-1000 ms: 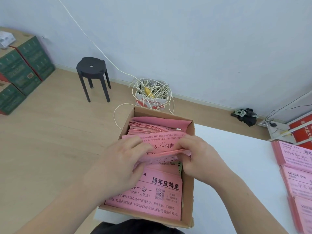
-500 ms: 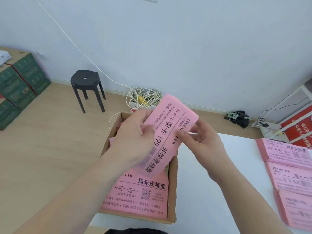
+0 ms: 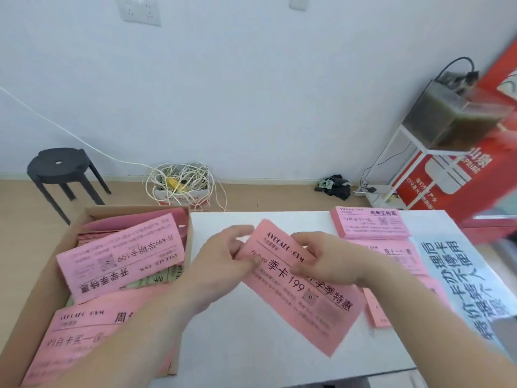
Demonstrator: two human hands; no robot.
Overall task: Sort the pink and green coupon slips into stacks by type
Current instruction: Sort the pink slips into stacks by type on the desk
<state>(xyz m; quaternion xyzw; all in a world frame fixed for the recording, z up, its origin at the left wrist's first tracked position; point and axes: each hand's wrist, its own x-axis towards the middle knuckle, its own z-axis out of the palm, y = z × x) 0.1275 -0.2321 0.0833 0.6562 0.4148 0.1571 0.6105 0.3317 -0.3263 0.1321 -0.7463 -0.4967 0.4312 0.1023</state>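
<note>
Both hands hold a bundle of pink coupon slips (image 3: 296, 301) above the white table (image 3: 251, 345). My left hand (image 3: 223, 264) pinches its upper left edge and my right hand (image 3: 333, 261) grips its upper right part. The cardboard box (image 3: 36, 292) at the left holds more pink slips (image 3: 120, 256), and a green slip (image 3: 151, 281) peeks out beneath them. Sorted pink stacks lie at the table's right: a far stack (image 3: 369, 222), a second stack (image 3: 402, 256) behind my right hand, and a nearer stack (image 3: 377, 309) partly hidden by my forearm.
A printed white sheet (image 3: 470, 284) lies at the table's right edge. On the floor beyond stand a black stool (image 3: 61, 169) and a box of tangled white cable (image 3: 181, 183). A white rack with a murky tank (image 3: 453, 116) and a red sign (image 3: 453, 177) stand at the right.
Both hands lifted the pink bundle out of the box and carried it right, over the table. The view swung right, showing more of the sorted stacks.
</note>
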